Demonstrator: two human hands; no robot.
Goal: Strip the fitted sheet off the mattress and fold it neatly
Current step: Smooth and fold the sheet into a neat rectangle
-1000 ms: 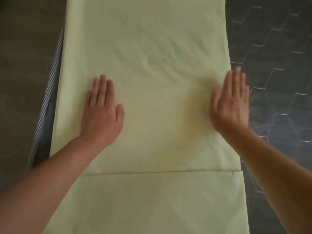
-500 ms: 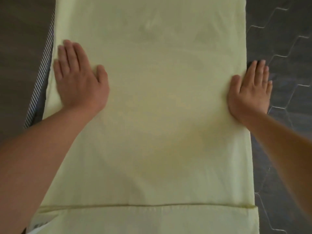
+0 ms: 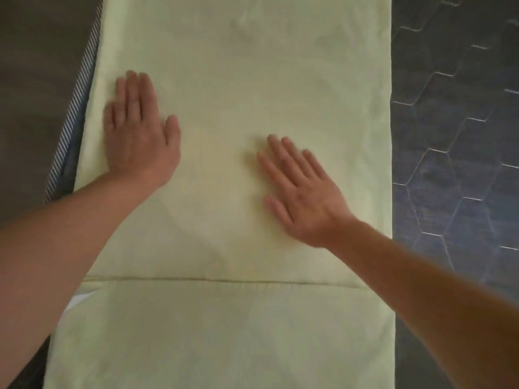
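The pale yellow-green fitted sheet (image 3: pixel 241 80) lies folded into a long flat strip that runs away from me on the mattress (image 3: pixel 455 153). A folded edge crosses the strip near me. My left hand (image 3: pixel 139 136) lies flat on the sheet near its left edge, fingers straight and pointing away. My right hand (image 3: pixel 302 192) presses palm down on the middle of the strip, fingers spread and angled to the upper left. Neither hand grips the cloth.
To the right of the sheet the dark quilted mattress top with a hexagon stitch pattern shows. A striped mattress border (image 3: pixel 75 113) runs along the sheet's left edge, with dark floor (image 3: pixel 36 80) beyond it. A small white patch (image 3: pixel 80 300) peeks out at the lower left.
My right hand has slid from the sheet's right edge inward to the middle. My left hand has moved a little down and inward from the left edge.
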